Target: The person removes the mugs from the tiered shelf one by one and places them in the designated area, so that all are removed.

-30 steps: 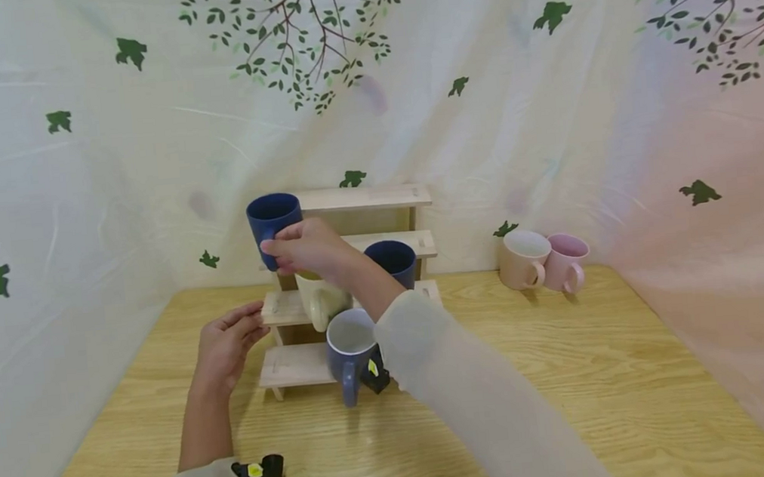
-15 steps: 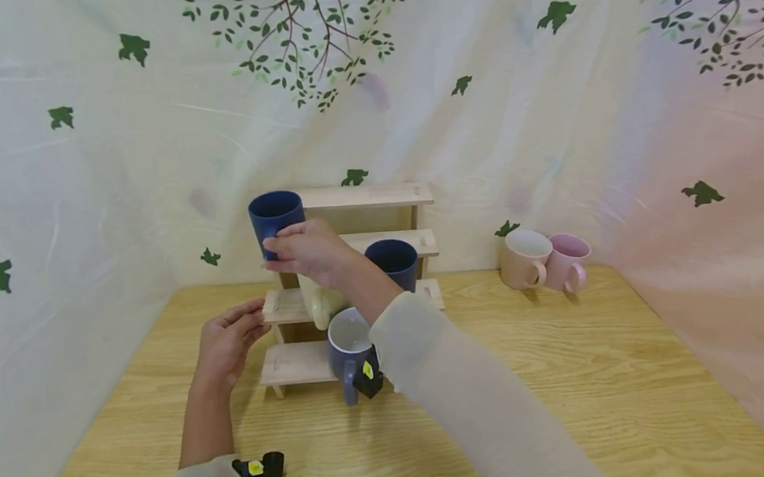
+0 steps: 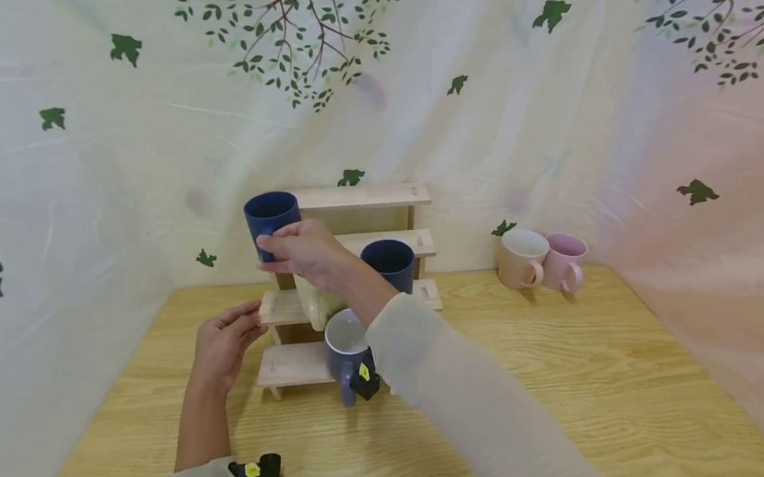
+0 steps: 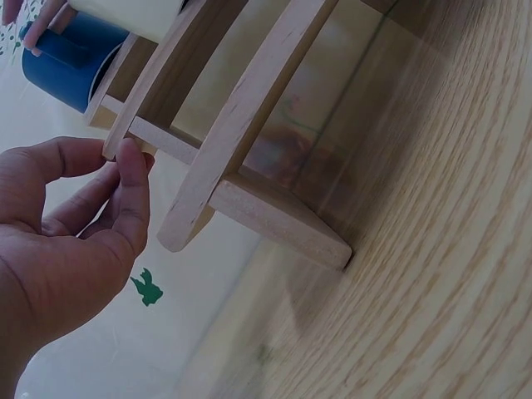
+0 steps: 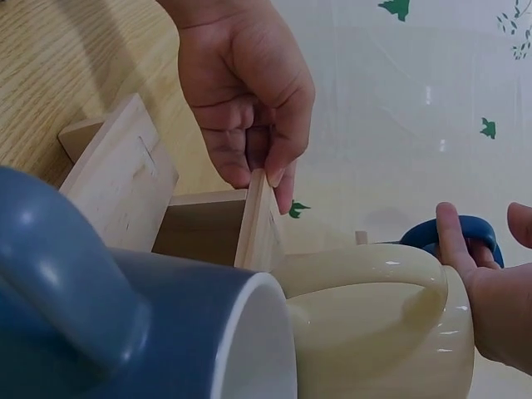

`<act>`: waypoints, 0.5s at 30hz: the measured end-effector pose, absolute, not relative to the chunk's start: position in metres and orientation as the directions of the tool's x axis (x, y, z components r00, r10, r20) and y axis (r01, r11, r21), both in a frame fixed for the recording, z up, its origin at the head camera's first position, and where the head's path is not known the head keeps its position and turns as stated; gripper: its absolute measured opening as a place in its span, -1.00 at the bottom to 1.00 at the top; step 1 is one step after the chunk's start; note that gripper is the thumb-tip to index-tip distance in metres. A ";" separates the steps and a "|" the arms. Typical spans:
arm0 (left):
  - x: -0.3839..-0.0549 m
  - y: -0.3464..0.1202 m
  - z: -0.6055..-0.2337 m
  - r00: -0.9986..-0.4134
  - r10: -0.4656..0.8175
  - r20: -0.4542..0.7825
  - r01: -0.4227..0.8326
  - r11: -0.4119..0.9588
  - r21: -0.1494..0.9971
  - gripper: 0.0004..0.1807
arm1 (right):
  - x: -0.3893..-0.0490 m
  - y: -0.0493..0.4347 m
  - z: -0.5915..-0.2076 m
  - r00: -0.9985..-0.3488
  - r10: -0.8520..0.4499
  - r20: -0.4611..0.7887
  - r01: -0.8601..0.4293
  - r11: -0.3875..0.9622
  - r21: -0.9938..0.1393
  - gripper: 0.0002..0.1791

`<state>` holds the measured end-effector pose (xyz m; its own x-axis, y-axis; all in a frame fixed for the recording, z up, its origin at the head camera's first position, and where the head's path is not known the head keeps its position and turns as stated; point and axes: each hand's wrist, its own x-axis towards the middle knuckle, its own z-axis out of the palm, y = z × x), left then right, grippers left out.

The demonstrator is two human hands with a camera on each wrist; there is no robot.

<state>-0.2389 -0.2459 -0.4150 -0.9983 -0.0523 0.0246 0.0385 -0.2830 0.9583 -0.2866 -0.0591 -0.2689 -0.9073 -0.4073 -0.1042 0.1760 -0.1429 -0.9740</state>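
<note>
My right hand (image 3: 311, 254) grips a dark blue mug (image 3: 272, 209) by its handle, at the left end of the third tier up on a stepped wooden rack (image 3: 294, 365). In the left wrist view the blue mug (image 4: 62, 71) lies close over that tier. My left hand (image 3: 224, 351) pinches the left end of the second tier between thumb and fingers, as the right wrist view of this hand (image 5: 253, 91) also shows. Beside the right forearm, a cream mug (image 5: 374, 332) and another dark blue mug (image 3: 391, 260) stand on the second tier.
A grey-blue mug (image 3: 346, 344) with a white inside stands on the lowest tier, its handle toward me. Farther right on the wooden table (image 3: 571, 373) are a peach mug (image 3: 520, 260) and a pink mug (image 3: 563, 259). A leaf-patterned curtain (image 3: 414, 137) hangs behind.
My right forearm has shifted slightly left, while its hand still grips the blue mug at nearly the same spot. My left hand keeps its pinch on the rack.
</note>
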 end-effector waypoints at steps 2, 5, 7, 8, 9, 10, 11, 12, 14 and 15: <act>-0.239 -0.246 -0.415 -0.998 -0.054 0.027 0.041 -0.279 0.959 -0.63 | -0.287 -0.060 -0.269 -0.908 -0.405 -0.104 0.175 -0.142 -0.974 -0.83; -0.239 -0.247 -0.415 -0.998 -0.053 0.026 0.040 -0.280 0.959 -0.61 | -0.288 -0.061 -0.269 -0.911 -0.397 -0.109 0.178 -0.141 -0.974 -0.84; -0.238 -0.248 -0.415 -0.998 -0.054 0.024 0.038 -0.282 0.959 -0.63 | -0.288 -0.062 -0.270 -0.913 -0.392 -0.117 0.185 -0.141 -0.973 -0.84; -0.238 -0.248 -0.415 -0.998 -0.055 0.023 0.038 -0.283 0.958 -0.65 | -0.288 -0.063 -0.270 -0.912 -0.391 -0.120 0.189 -0.144 -0.971 -0.83; -0.238 -0.248 -0.415 -0.998 -0.056 0.022 0.037 -0.284 0.958 -0.67 | -0.288 -0.063 -0.270 -0.912 -0.392 -0.122 0.192 -0.145 -0.971 -0.83; -0.238 -0.248 -0.415 -0.998 -0.058 0.023 0.038 -0.284 0.958 -0.68 | -0.288 -0.063 -0.271 -0.912 -0.392 -0.125 0.195 -0.146 -0.970 -0.82; -0.238 -0.248 -0.415 -0.998 -0.058 0.023 0.039 -0.283 0.958 -0.67 | -0.287 -0.063 -0.271 -0.912 -0.390 -0.127 0.198 -0.147 -0.969 -0.81; -0.238 -0.248 -0.415 -0.998 -0.055 0.024 0.039 -0.282 0.959 -0.66 | -0.287 -0.063 -0.271 -0.913 -0.389 -0.127 0.199 -0.151 -0.968 -0.81; -0.239 -0.247 -0.415 -0.999 -0.048 0.024 0.037 -0.279 0.960 -0.60 | -0.287 -0.062 -0.270 -0.914 -0.387 -0.124 0.200 -0.163 -0.966 -0.82; -0.239 -0.247 -0.415 -0.999 -0.046 0.023 0.035 -0.275 0.961 -0.56 | -0.286 -0.061 -0.269 -0.914 -0.388 -0.122 0.197 -0.162 -0.967 -0.78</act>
